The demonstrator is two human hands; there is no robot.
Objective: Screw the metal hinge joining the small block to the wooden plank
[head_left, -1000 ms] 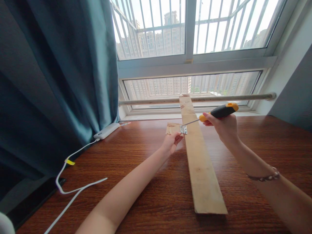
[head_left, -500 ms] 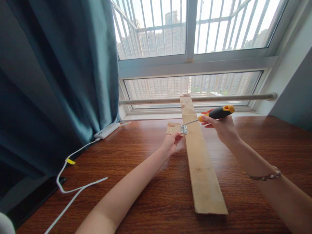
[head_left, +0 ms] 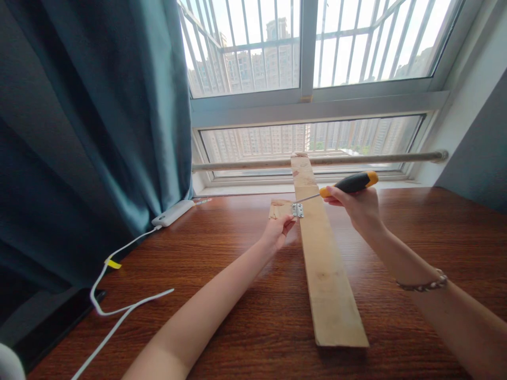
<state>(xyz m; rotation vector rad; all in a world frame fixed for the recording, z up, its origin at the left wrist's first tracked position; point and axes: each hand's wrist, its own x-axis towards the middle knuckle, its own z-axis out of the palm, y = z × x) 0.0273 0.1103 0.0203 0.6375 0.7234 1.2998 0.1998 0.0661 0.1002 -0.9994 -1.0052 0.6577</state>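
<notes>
My right hand (head_left: 358,206) is closed round a screwdriver (head_left: 352,183) with a black and yellow handle. Its shaft slants down left, and the tip meets the upper left part of a small metal hinge (head_left: 298,210). The hinge lies across the joint between a long pale wooden board (head_left: 327,264) and a short wooden block (head_left: 279,208) on its left. My left hand (head_left: 279,230) pinches the block's near edge, close beside the hinge. The fingertips partly cover that edge.
The board lies on a dark wooden tabletop (head_left: 222,232), its far end by a horizontal pipe (head_left: 376,158) below the window. A white power strip (head_left: 173,213) with a white cable (head_left: 130,240) is at the left, beside a blue curtain (head_left: 154,105).
The screwdriver's handle has turned slightly in my right hand, and the fingers have curled closer round it. The left hand keeps its place on the block. The view has shifted slightly.
</notes>
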